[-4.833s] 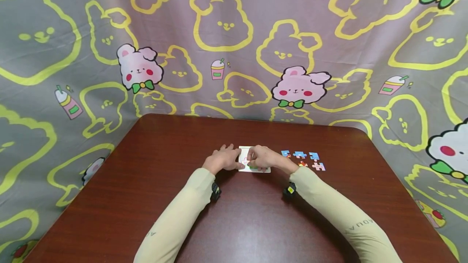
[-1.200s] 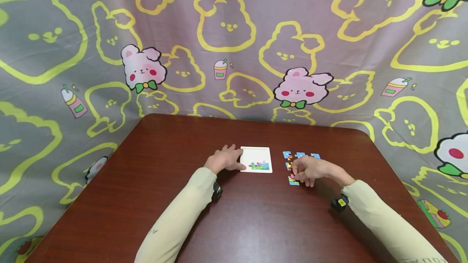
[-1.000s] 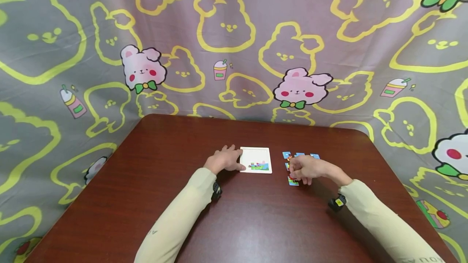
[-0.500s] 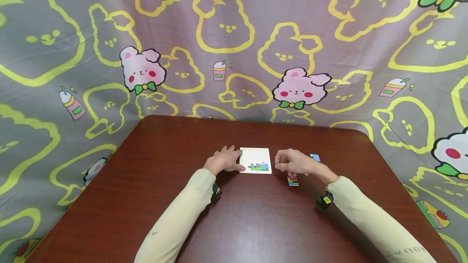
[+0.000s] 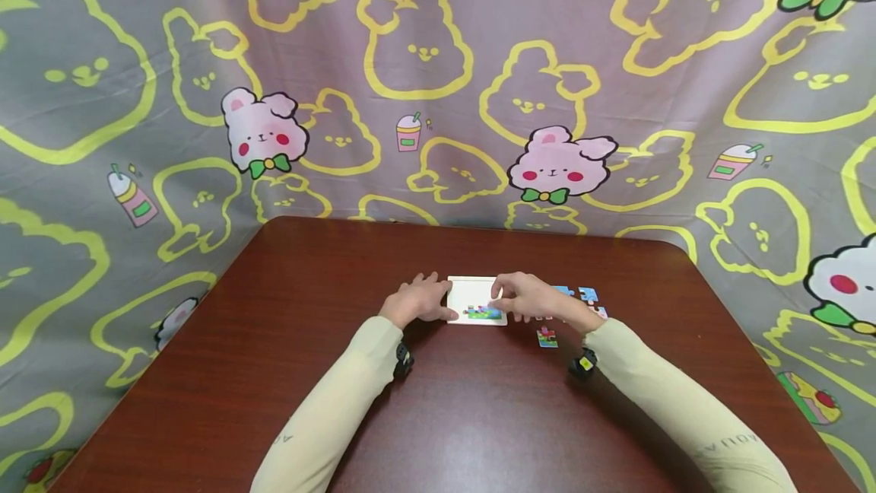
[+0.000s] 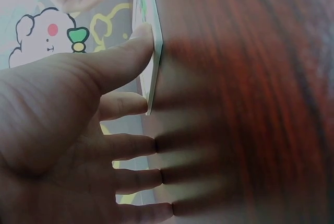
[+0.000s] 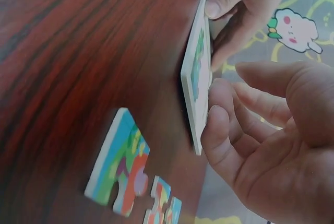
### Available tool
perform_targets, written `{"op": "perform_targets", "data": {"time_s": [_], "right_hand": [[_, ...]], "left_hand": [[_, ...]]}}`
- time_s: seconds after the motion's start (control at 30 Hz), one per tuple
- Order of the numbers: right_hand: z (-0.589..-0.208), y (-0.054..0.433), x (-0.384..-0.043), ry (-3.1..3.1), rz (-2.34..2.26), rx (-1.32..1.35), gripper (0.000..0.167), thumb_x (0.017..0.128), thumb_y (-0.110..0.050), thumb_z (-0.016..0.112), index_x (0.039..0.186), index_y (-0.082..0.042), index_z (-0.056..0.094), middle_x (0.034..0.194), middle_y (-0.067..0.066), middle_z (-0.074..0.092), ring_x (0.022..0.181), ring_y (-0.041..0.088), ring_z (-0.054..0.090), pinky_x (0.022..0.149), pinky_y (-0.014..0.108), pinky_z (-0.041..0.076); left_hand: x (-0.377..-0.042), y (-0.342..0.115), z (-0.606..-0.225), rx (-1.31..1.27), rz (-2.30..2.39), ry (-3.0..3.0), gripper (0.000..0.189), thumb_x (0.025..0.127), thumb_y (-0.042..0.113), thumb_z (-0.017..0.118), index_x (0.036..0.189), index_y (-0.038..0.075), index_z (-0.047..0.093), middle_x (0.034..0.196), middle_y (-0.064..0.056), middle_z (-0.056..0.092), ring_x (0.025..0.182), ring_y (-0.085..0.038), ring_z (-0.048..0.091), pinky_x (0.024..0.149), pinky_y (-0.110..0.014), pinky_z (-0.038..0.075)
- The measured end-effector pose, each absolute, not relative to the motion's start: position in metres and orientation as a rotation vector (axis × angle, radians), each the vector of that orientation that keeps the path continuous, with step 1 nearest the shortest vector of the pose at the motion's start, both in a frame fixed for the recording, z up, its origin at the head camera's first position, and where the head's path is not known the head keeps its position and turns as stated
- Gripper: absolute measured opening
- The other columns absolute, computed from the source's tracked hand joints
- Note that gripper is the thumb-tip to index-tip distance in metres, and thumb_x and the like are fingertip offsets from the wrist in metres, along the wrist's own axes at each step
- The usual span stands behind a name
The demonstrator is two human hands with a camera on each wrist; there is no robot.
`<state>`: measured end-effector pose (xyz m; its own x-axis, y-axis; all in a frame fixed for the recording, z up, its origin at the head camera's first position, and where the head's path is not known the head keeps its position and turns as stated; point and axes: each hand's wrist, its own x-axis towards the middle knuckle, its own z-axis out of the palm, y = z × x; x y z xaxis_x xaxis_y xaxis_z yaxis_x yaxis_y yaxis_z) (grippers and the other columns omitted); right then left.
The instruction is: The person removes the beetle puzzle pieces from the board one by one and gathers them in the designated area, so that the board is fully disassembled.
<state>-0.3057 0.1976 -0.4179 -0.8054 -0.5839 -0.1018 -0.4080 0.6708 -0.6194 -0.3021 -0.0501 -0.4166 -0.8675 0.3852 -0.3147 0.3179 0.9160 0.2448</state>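
Note:
A white puzzle tray lies on the table with joined picture pieces along its near edge. My left hand rests at the tray's left side, fingers spread. In the left wrist view the thumb lies on the tray's rim. My right hand is over the tray's right edge, fingers loosely bent. In the right wrist view the thumb stands apart from the fingers, and nothing shows between them. A loose puzzle piece with red and green print lies below the right hand.
More loose puzzle pieces lie right of the tray, partly hidden behind the right hand and wrist. The brown table reaches back to a patterned cloth.
My right hand has moved left from the loose pieces to the tray's right edge, leaving the red and green piece on the table. The left hand has stayed at the tray.

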Motion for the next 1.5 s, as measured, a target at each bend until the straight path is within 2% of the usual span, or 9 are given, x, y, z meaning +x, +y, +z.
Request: {"op": "perform_targets", "data": {"time_s": [0.13,0.3,0.53,0.73,1.2,1.5], "right_hand": [[-0.419,0.191,-0.309,2.584,-0.816,-0.793,0.012,0.096,-0.022,0.064,0.103,-0.012,0.062,0.068,0.007,0.066,0.053,0.027,0.064,0.049,0.042,0.055],[-0.422,0.184,-0.311,2.572,-0.773,-0.784,0.013,0.097,-0.021,0.063,0.105,-0.011,0.063,0.073,0.005,0.069,0.051,0.021,0.062,0.048,0.036,0.054],[-0.422,0.177,-0.314,2.562,-0.705,-0.757,0.017,0.095,-0.018,0.065,0.109,-0.01,0.064,0.086,0.002,0.073,0.045,0.012,0.051,0.044,0.025,0.044],[-0.423,0.171,-0.312,2.578,-0.676,-0.771,0.014,0.092,-0.014,0.067,0.105,-0.009,0.065,0.087,0.003,0.074,0.048,0.012,0.054,0.045,0.024,0.045],[-0.422,0.163,-0.311,2.617,-0.639,-0.715,0.012,0.089,-0.009,0.068,0.1,-0.006,0.065,0.089,0.007,0.074,0.049,0.015,0.06,0.044,0.025,0.05],[-0.421,0.163,-0.312,2.577,-0.692,-0.679,0.014,0.09,-0.009,0.069,0.097,-0.007,0.059,0.088,0.008,0.073,0.052,0.016,0.061,0.047,0.031,0.054]], "left_hand": [[-0.302,-0.05,-0.416,0.511,0.254,2.716,0.072,0.095,0.049,0.059,0.155,0.021,0.031,0.164,-0.012,0.02,0.152,-0.038,0.015,0.12,-0.058,0.02],[-0.302,-0.05,-0.418,0.507,0.221,2.727,0.073,0.095,0.052,0.058,0.155,0.021,0.032,0.164,-0.011,0.022,0.151,-0.038,0.017,0.119,-0.058,0.021],[-0.304,-0.05,-0.418,0.508,0.22,2.731,0.073,0.094,0.052,0.06,0.154,0.021,0.033,0.163,-0.012,0.023,0.151,-0.038,0.018,0.118,-0.059,0.023],[-0.304,-0.051,-0.418,0.514,0.226,2.731,0.073,0.094,0.051,0.06,0.154,0.02,0.033,0.163,-0.012,0.023,0.151,-0.039,0.018,0.118,-0.059,0.023],[-0.304,-0.05,-0.417,0.525,0.228,2.733,0.073,0.094,0.05,0.06,0.154,0.02,0.034,0.163,-0.013,0.024,0.15,-0.039,0.019,0.118,-0.059,0.024],[-0.304,-0.049,-0.417,0.524,0.21,2.738,0.072,0.094,0.05,0.06,0.154,0.02,0.034,0.163,-0.012,0.025,0.15,-0.039,0.02,0.117,-0.059,0.025]]}}
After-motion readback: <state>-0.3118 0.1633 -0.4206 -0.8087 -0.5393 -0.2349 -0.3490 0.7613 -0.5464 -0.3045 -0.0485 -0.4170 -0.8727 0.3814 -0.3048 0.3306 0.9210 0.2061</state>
